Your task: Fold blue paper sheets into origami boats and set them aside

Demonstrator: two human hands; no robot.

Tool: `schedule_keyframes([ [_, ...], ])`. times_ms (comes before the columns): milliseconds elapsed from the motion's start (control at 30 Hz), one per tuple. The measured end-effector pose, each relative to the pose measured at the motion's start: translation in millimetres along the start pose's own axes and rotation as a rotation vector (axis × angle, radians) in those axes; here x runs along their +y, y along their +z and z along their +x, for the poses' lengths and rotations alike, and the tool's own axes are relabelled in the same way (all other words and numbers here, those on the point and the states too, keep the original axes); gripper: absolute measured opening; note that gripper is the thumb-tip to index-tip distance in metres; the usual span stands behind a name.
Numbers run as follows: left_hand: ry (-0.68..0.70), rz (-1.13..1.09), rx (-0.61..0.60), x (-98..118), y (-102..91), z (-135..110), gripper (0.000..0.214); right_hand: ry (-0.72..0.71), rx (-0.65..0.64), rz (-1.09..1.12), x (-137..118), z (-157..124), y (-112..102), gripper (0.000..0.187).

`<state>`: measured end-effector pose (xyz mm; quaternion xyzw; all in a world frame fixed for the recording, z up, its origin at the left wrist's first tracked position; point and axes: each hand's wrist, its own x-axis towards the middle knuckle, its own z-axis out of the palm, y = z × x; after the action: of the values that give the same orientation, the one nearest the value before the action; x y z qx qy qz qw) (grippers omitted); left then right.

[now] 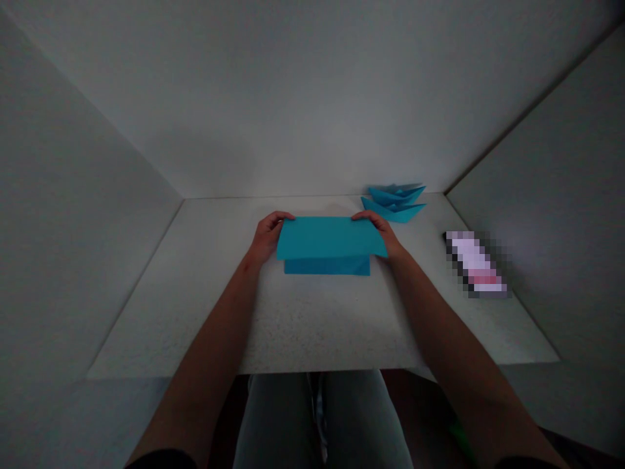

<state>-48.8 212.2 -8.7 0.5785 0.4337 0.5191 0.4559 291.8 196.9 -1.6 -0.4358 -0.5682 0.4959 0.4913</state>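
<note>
A sheet of blue paper (332,236), folded over on itself, is held just above the table in the middle of the view. Its upper layer overhangs, and a narrower lower strip shows beneath the front edge. My left hand (270,233) grips the left end, fingers curled over the far corner. At the right end my right hand (381,231) does the same, with its fingertips on the far edge and the thumb hidden under the paper. Two folded blue paper boats (394,210) stand behind my right hand, one close behind the other.
The white table (312,326) is enclosed by a pale back wall (303,117) and side walls. On the right lies a phone (476,264), its screen lit and blurred out. My legs (322,417) are below the table's front edge.
</note>
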Motion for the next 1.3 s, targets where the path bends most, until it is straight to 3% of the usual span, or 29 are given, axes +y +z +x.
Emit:
schedule_keyframes([
  [133,-0.052,-0.007,0.072,0.3,1.6,0.6,0.025,0.042,0.092,-0.002,6.2,5.4,-0.2,0.037],
  [300,-0.038,0.030,0.071,4.1,6.2,-2.0,0.035,0.005,0.128,-0.033,10.4,8.3,2.4,0.045],
  [467,-0.025,0.083,0.028,4.8,8.4,-5.6,0.055,-0.042,0.030,-0.025,8.0,2.8,7.2,0.085],
  [533,0.008,0.077,0.059,3.3,8.8,-4.6,0.058,-0.022,0.003,-0.020,9.1,1.7,8.4,0.090],
  [700,0.018,0.116,0.085,0.9,12.1,-3.7,0.050,-0.057,0.020,-0.129,14.8,3.0,4.9,0.084],
  [833,0.061,0.277,0.104,4.9,16.9,-8.6,0.032,-0.126,0.071,-0.341,15.4,3.7,0.2,0.078],
  [1000,0.139,0.465,0.136,11.9,22.5,-13.2,0.026,-0.180,0.052,-0.416,8.9,1.2,4.2,0.073],
  [1133,0.253,0.571,0.045,17.6,26.9,-16.5,0.022,-0.277,-0.044,-0.509,-1.0,-3.8,12.2,0.050],
  [1300,0.331,0.671,-0.253,26.9,29.5,-23.6,0.037,-0.328,-0.237,-0.565,-16.2,-9.6,19.0,0.047],
])
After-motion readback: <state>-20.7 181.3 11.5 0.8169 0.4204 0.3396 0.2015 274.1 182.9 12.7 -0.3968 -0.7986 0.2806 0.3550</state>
